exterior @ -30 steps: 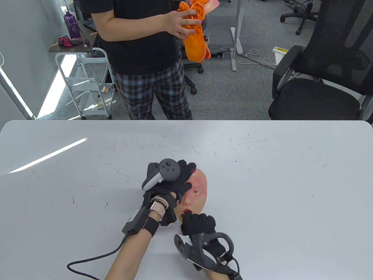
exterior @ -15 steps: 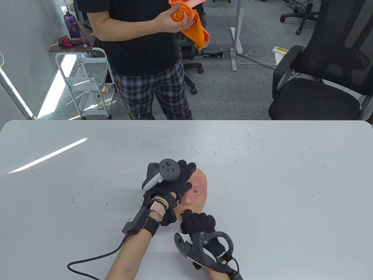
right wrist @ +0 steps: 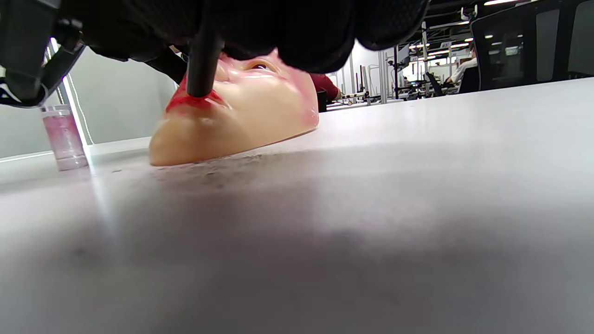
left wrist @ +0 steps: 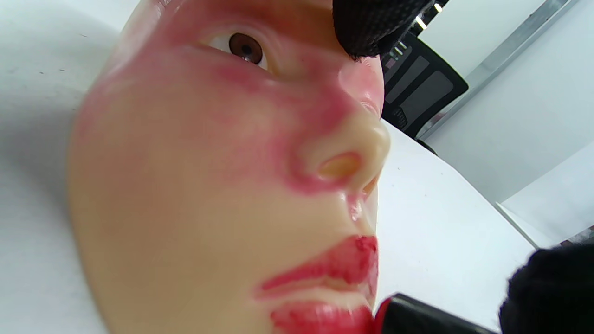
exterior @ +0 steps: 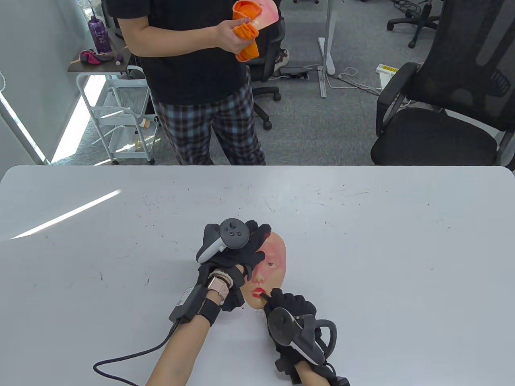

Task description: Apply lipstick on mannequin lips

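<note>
A flesh-toned mannequin face (exterior: 272,265), smeared pink on cheek and forehead, is laid face-up on the white table (exterior: 362,241), steadied by the left hand (exterior: 237,251). Its red lips (left wrist: 334,273) are touched by a black lipstick (right wrist: 203,60) gripped in the right hand (exterior: 291,311).

i see the flesh-toned mannequin face mask (exterior: 270,270) lying face-up on the white table (exterior: 362,241), cheeks smeared red, lips (left wrist: 325,283) painted red, the black lipstick stick (right wrist: 203,60) touching its lower lip.
</note>
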A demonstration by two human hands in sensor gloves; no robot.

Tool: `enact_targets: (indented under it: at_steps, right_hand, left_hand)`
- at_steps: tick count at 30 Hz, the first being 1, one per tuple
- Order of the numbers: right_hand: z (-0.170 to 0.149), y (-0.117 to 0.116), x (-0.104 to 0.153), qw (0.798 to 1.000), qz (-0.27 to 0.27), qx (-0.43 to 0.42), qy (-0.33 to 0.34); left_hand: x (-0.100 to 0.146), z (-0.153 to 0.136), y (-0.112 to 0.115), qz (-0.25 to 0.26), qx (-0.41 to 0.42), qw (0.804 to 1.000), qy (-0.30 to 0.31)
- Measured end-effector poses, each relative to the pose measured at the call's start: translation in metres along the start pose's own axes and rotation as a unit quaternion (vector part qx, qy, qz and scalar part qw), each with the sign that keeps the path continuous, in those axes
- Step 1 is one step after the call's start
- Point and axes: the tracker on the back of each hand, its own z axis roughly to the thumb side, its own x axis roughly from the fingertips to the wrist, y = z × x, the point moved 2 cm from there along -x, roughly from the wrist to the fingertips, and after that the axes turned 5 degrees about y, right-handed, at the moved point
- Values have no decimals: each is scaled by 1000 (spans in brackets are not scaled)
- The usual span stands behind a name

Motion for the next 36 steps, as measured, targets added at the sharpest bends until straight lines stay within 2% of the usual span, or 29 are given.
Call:
enact_targets:
  at_steps: [5,10,16,20,26,31,36]
  right_hand:
    - [-6,-2,-4,1000,19,-3,-23]
    - [-5,-2,-2,1000,14,-25,12]
    - [-7,-3,-4,1000,23,-1,-13]
    - [-4,-3,-1,1000,15,-15,19]
    - [-3,-5,-3,999,21,24,-12]
    - [2,-4,-1,1000,12,17,23]
    - [2,-4,-3,999,7,34,-2]
  left_hand:
    - [0,0,0,0,0,1000,-2]
    - [0,0,0,0,3,1000,-1]
    - [0,0,0,0,3,1000,-2]
    - [0,0,0,-1,3,1000,-1]
    - [0,0,0,-1,2,1000,-2]
    - [0,0,0,-1,3,1000,-1]
    - [0,0,0,0,3,1000,-1]
